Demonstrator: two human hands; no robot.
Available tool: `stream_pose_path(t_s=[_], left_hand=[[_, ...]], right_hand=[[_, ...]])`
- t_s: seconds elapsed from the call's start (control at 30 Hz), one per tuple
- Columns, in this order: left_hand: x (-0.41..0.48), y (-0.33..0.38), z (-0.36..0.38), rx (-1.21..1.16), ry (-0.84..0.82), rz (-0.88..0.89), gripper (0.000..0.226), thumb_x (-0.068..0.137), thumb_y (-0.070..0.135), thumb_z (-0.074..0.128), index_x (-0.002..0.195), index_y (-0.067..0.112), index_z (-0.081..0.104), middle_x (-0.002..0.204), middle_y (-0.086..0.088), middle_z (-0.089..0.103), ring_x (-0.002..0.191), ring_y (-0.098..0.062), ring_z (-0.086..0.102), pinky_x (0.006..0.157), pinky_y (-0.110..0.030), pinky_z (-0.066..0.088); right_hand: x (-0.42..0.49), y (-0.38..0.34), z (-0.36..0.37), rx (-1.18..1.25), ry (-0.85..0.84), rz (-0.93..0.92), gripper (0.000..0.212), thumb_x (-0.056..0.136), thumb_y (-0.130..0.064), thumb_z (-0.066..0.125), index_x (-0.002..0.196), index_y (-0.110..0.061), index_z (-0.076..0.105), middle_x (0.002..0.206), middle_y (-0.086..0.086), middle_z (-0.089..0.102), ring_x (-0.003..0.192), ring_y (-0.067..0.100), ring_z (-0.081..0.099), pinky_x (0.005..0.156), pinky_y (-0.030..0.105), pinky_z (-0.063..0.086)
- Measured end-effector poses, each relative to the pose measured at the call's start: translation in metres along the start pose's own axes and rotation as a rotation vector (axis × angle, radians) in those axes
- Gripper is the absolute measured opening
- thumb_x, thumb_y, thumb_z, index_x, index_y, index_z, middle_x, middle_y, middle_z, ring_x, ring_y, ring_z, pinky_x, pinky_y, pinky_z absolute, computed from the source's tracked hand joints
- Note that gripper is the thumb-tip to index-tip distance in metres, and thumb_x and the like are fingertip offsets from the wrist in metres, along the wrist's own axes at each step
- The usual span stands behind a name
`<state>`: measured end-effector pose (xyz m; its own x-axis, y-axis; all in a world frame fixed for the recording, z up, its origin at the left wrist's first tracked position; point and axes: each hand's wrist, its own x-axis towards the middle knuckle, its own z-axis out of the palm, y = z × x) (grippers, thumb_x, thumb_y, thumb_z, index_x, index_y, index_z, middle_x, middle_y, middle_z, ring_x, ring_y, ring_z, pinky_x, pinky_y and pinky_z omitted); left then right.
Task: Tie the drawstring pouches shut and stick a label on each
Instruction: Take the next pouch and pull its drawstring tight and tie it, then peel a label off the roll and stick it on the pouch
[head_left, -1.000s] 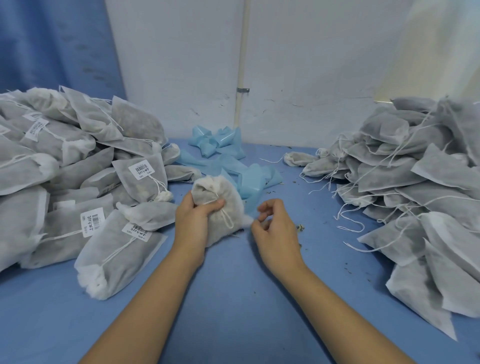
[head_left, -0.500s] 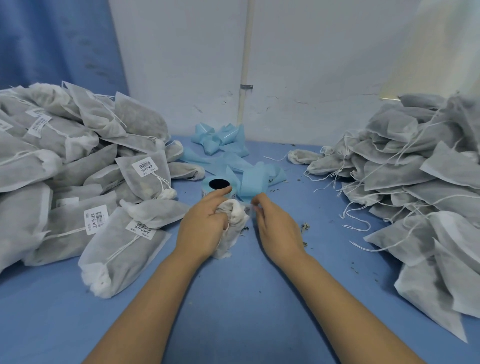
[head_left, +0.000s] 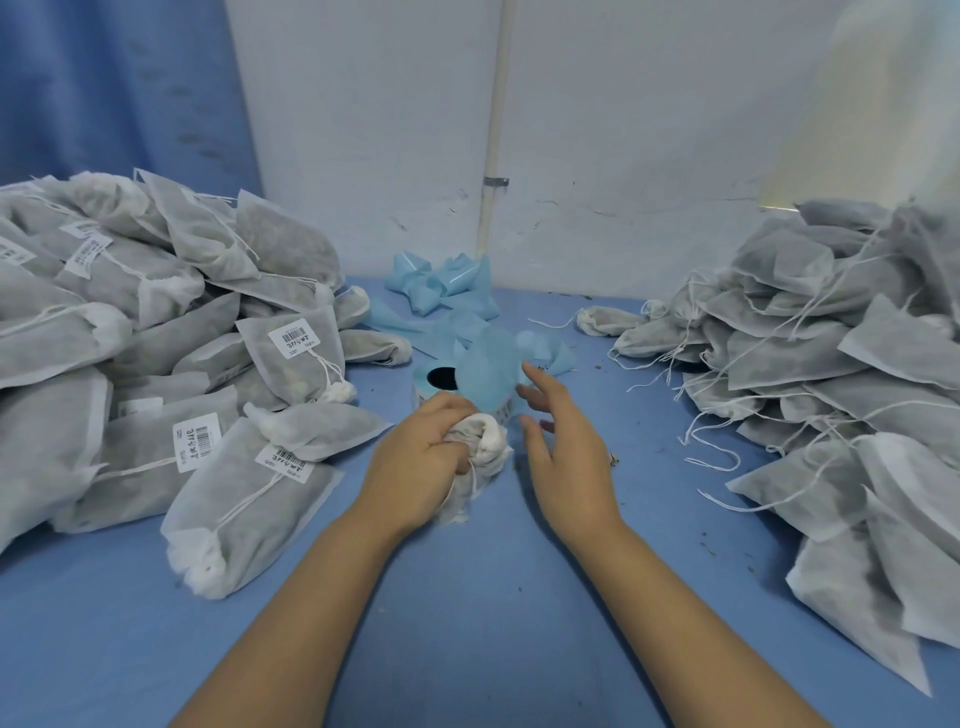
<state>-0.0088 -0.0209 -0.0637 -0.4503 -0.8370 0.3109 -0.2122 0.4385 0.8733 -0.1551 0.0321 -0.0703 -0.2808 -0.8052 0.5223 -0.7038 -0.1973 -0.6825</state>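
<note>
white barcode labels (head_left: 294, 338) on left-pile pouches (head_left: 244, 525) — print illegible

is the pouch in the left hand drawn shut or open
Drawn shut: the pouch gripped by the left hand has its mouth bunched tight. Whether it is knotted, I cannot tell.

Left hand (head_left: 415, 457) tight-fisted, right hand (head_left: 563, 452) loose-fingered

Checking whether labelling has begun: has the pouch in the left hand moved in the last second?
Yes. The pouch in the left hand came nearer the person, uncovering the label roll behind it.
</note>
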Motion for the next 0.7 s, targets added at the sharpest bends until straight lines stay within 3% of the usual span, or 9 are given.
stream_pose_path(t_s=[0.07, 0.13, 0.17, 0.27, 0.4, 0.53, 0.7], left_hand=[[0.001, 0.0, -0.001, -0.04, -0.026, -0.016, 0.039, 0.054, 0.014, 0.047, 0.087, 0.022, 0.066, 0.094, 0.02, 0.059, 0.095, -0.01, 0.058, 0.092, -0.039, 0.044], [0.001, 0.0, 0.0, -0.047, -0.048, -0.019, 0.044, 0.053, 0.014, 0.047, 0.091, 0.019, 0.068, 0.095, 0.02, 0.06, 0.097, -0.01, 0.058, 0.094, -0.04, 0.044], [0.001, 0.0, 0.0, -0.05, -0.053, -0.022, 0.045, 0.053, 0.014, 0.047, 0.092, 0.019, 0.068, 0.096, 0.019, 0.061, 0.098, -0.011, 0.058, 0.095, -0.041, 0.044], [0.002, 0.001, 0.0, -0.066, -0.051, -0.03, 0.046, 0.053, 0.013, 0.047, 0.094, 0.017, 0.069, 0.1, 0.016, 0.062, 0.1, -0.01, 0.059, 0.097, -0.041, 0.043], [0.001, 0.002, 0.001, -0.075, -0.047, -0.028, 0.044, 0.053, 0.013, 0.047, 0.091, 0.02, 0.068, 0.099, 0.017, 0.062, 0.101, -0.011, 0.059, 0.096, -0.04, 0.044], [-0.001, 0.003, 0.0, -0.093, -0.043, -0.029, 0.043, 0.053, 0.012, 0.047, 0.089, 0.023, 0.067, 0.101, 0.015, 0.063, 0.1, -0.01, 0.059, 0.094, -0.035, 0.044], [-0.001, 0.003, 0.0, -0.182, 0.006, -0.066, 0.051, 0.051, 0.012, 0.047, 0.098, 0.016, 0.067, 0.108, 0.009, 0.063, 0.103, -0.007, 0.057, 0.092, -0.02, 0.041]], right_hand=[[-0.001, 0.0, 0.0, 0.066, -0.106, 0.005, 0.063, 0.096, -0.006, 0.048, 0.133, -0.053, 0.028, 0.126, -0.022, 0.051, 0.116, -0.003, 0.048, 0.092, 0.011, 0.036], [-0.001, 0.002, 0.001, 0.068, -0.153, 0.001, 0.059, 0.095, -0.007, 0.051, 0.138, -0.043, 0.032, 0.124, -0.023, 0.051, 0.118, -0.006, 0.046, 0.094, 0.005, 0.032], [-0.001, 0.003, 0.002, 0.062, -0.141, -0.005, 0.052, 0.095, -0.008, 0.053, 0.138, -0.034, 0.038, 0.123, -0.021, 0.053, 0.119, -0.003, 0.048, 0.097, 0.01, 0.034], [0.0, 0.003, 0.002, 0.079, -0.074, 0.005, 0.035, 0.092, -0.01, 0.058, 0.125, -0.02, 0.055, 0.115, -0.012, 0.061, 0.112, 0.006, 0.055, 0.098, 0.022, 0.041], [0.001, 0.002, 0.001, 0.133, -0.012, 0.054, 0.019, 0.091, -0.009, 0.061, 0.108, -0.017, 0.065, 0.102, -0.008, 0.067, 0.095, 0.003, 0.061, 0.086, 0.014, 0.045], [0.004, 0.005, -0.001, 0.258, 0.089, 0.177, 0.017, 0.09, -0.007, 0.062, 0.092, -0.023, 0.067, 0.087, -0.015, 0.068, 0.079, -0.008, 0.062, 0.074, 0.008, 0.044], [0.007, 0.012, -0.009, 0.258, 0.335, 0.282, 0.015, 0.088, -0.013, 0.065, 0.088, -0.027, 0.071, 0.092, -0.011, 0.061, 0.074, -0.007, 0.056, 0.069, 0.004, 0.04]])
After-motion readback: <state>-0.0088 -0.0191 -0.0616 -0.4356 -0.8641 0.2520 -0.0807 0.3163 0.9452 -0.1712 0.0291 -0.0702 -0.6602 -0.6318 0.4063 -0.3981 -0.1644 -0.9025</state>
